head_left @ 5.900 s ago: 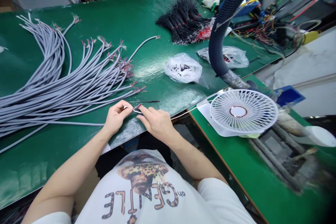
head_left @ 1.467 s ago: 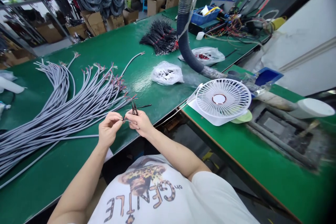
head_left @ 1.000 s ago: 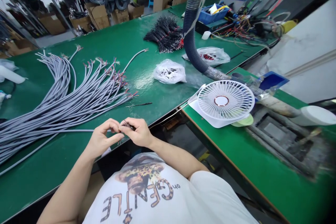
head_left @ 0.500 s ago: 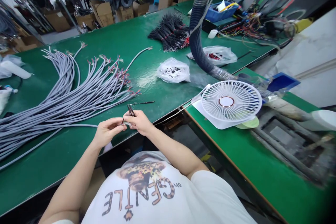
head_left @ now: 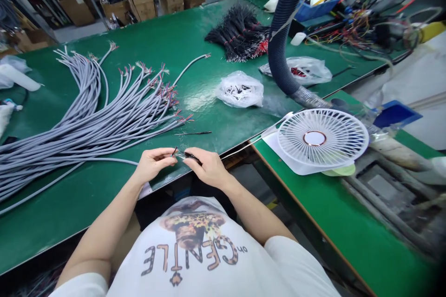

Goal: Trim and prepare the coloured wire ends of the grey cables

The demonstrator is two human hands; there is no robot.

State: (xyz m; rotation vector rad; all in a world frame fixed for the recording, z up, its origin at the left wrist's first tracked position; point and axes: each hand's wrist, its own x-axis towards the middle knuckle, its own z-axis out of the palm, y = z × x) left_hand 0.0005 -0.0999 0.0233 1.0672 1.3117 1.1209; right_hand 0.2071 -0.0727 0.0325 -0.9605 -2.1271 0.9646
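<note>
My left hand (head_left: 155, 165) is closed, thumb against fingers, on the end of a grey cable (head_left: 118, 160) that runs in from the left. A short dark wire end (head_left: 174, 151) sticks up at its fingertips. My right hand (head_left: 209, 167) is wrapped round a small dark hand tool (head_left: 193, 157); its shiny tip points at the left fingertips, but its exact kind is hard to make out. Just beyond the hands lies a thin dark rod (head_left: 198, 132). A large bundle of grey cables (head_left: 94, 125) with stripped, coloured wire ends spreads over the green table (head_left: 114, 209).
Farther back are a plastic bag of small parts (head_left: 240, 90), bundles of black wires (head_left: 239, 32) and another bag (head_left: 310, 70). A ribbed hose (head_left: 280, 51) hangs down at right. A white fan (head_left: 322, 139) stands on the side bench (head_left: 313, 209).
My right hand has moved away from the left and turned, so the tool now lies flatter, its tip toward the left fingertips. The view has shifted slightly.
</note>
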